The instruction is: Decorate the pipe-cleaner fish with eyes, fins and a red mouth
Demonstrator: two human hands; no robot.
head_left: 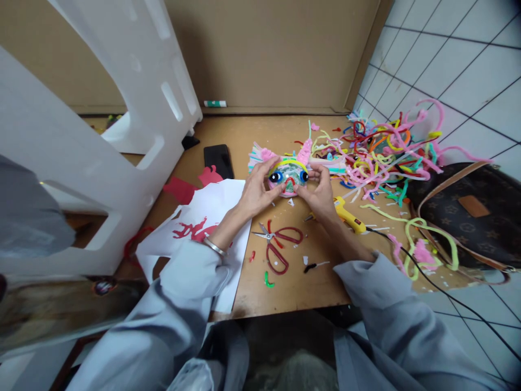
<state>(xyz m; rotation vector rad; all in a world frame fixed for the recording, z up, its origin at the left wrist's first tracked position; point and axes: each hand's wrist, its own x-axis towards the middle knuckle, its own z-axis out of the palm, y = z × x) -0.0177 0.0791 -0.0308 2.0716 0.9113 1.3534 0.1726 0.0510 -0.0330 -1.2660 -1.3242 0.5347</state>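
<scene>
Between my two hands is a round craft face [290, 169] with googly eyes on blue rings, a red piece in the middle, a yellow strip over the top and pink pipe-cleaner ears. My left hand [260, 187] grips its left side, thumb on the lower front. On the opposite side my right hand [317, 187] holds it with thumb and fingers. Below the hands lie red-handled scissors [280, 241] with parted blades. A yellow glue gun [349, 214] rests beside my right forearm, its cord running off to the lower right.
Tangled pipe cleaners [391, 149] are heaped at the right, near a brown patterned handbag [468, 209]. At the left lie white paper [222, 203], red paper scraps [181, 190] and a black phone [218, 158]. A white plastic partition [134, 108] stands on the left; a glue stick [215, 103] is behind.
</scene>
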